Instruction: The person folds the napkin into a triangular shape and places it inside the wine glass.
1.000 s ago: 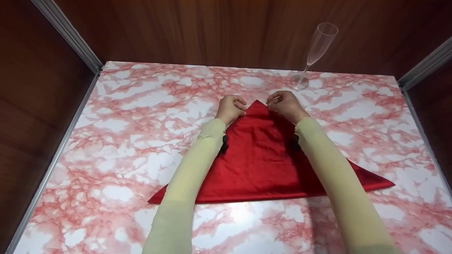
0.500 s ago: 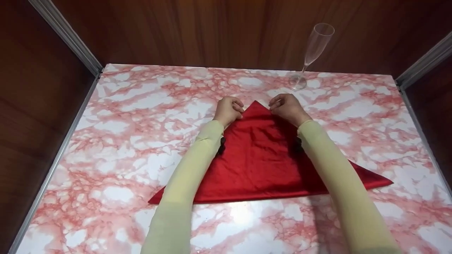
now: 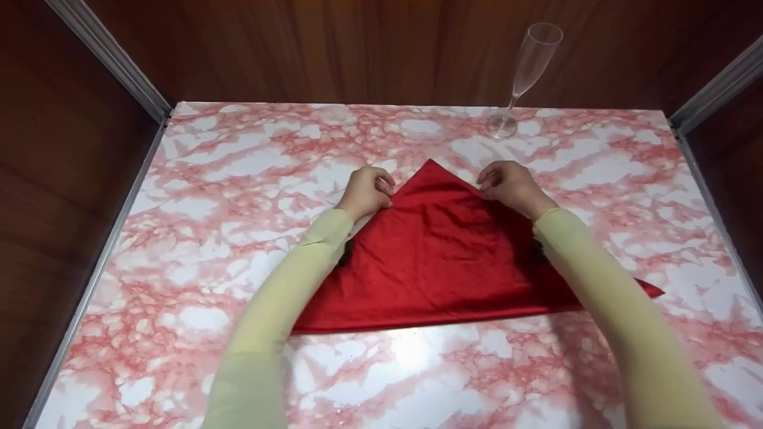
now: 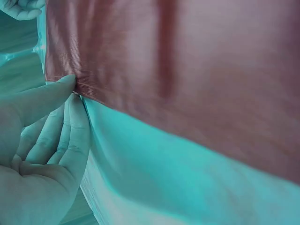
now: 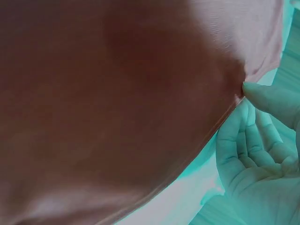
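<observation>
A shiny red satin cloth lies folded into a triangle, its point toward the back and its long fold toward the person. On the left slanting edge, my left hand pinches the cloth between thumb and fingertips; the left wrist view shows the thumb on top of the cloth edge. My right hand does the same on the right slanting edge, its thumb at the hem in the right wrist view. The left corner of the cloth is hidden behind the left sleeve.
A clear champagne flute stands upright at the back right of the table. The tabletop has a red and white marbled pattern. Dark wooden panels with metal edging close in the back and both sides.
Both hands have slid apart and down along the cloth's slanting edges, away from the point. The left sleeve now covers the left corner. The view has tilted slightly.
</observation>
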A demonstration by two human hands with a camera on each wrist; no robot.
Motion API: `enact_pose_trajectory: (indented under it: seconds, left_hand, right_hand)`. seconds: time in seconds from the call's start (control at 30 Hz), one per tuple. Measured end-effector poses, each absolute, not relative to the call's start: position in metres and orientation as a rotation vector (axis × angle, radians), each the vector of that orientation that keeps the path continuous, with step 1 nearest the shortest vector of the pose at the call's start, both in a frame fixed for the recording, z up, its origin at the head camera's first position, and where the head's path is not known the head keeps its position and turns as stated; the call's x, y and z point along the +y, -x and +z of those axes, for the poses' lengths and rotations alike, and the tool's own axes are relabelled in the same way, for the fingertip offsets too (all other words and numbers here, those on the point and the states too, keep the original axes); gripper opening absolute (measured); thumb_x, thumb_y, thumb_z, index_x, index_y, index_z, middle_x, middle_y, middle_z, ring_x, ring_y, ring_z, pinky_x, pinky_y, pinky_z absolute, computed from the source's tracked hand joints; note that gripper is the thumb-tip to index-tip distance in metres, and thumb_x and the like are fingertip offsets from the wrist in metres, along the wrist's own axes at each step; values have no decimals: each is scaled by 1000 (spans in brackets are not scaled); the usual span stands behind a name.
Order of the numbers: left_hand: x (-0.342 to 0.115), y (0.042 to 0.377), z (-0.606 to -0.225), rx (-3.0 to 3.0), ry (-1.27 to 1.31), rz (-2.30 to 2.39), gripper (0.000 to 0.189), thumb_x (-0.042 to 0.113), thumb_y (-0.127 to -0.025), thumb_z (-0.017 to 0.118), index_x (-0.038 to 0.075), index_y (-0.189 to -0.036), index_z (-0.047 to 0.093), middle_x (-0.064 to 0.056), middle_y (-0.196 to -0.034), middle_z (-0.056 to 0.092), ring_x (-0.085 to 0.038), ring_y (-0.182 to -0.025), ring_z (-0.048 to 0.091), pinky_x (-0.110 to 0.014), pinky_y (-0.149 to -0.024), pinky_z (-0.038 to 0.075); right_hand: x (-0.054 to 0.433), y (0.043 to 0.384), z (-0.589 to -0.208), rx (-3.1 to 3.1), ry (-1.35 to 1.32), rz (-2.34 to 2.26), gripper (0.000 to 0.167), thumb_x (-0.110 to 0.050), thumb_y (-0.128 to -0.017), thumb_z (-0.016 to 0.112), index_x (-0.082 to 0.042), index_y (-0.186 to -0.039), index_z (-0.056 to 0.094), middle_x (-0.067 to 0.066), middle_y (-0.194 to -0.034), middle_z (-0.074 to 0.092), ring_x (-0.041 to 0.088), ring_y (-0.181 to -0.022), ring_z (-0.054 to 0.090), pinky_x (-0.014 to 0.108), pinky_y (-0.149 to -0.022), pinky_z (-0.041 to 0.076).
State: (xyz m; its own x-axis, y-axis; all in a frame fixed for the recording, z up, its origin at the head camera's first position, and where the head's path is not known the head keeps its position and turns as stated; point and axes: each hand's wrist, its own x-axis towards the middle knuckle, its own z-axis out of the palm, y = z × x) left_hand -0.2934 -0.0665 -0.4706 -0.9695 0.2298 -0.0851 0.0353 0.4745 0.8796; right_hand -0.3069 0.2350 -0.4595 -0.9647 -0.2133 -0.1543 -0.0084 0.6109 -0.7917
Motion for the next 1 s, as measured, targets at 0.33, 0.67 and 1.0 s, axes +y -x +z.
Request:
enact_pose_trajectory:
  seconds: [0.33,0.67,1.0]
  left_hand:
    - [-86,268,-472,2521,-327,1457,36,-20,-67,72,-8,-101,66,-20,-91,68,-27,-82,66,-25,-69,53]
    - [-88,258,-474,2454,-141,1598,39,-28,-63,62,-10,-96,63,-22,-84,66,-20,-65,61,-20,-56,49]
    - [-84,278,-468,2603,-181,1435,38,-24,-67,62,-5,-99,67,-17,-85,67,-13,-65,59,-21,-59,49]
  right_hand:
    - [276,281,-458,2665,298,-1145,21,13,-77,66,8,-97,64,20,-87,64,14,-77,58,16,-63,45]
    - [293,267,-457,2697,294,-1124,19,10,-79,67,6,-98,63,19,-87,66,16,-77,60,17,-63,45]
    - [292,267,-457,2743,238,-1148,19,10,-78,69,5,-96,64,9,-79,66,14,-74,60,17,-62,45]
